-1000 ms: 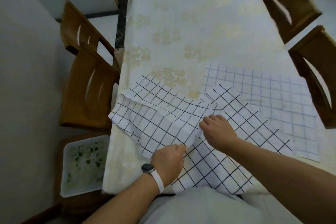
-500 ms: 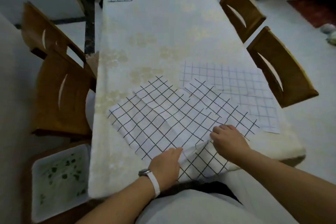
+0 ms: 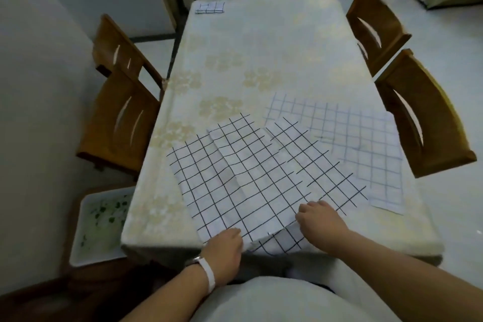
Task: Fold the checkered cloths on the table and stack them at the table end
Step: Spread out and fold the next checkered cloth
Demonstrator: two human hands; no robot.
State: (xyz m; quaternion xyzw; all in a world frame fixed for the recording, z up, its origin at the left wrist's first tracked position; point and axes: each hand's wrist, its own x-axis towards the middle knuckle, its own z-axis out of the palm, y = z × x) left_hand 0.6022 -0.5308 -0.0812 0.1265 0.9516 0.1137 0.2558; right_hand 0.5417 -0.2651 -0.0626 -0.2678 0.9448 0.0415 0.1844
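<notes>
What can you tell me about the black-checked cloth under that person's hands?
The black-checked cloth is thin white fabric with a black grid, lying skewed at the near end of the table, folded over itself and creased. The left hand and right hand hold its near fold. Its far right corner overlaps a paler blue-lined cloth.

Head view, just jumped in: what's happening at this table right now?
A person stands at the near end of the table. Their left hand and right hand each pinch the near edge of the black-checked cloth, which lies in overlapping layers and is not yet neatly folded. A paler blue-checked cloth lies flat to its right, partly under it. One small folded cloth already sits at the far left corner.
</notes>
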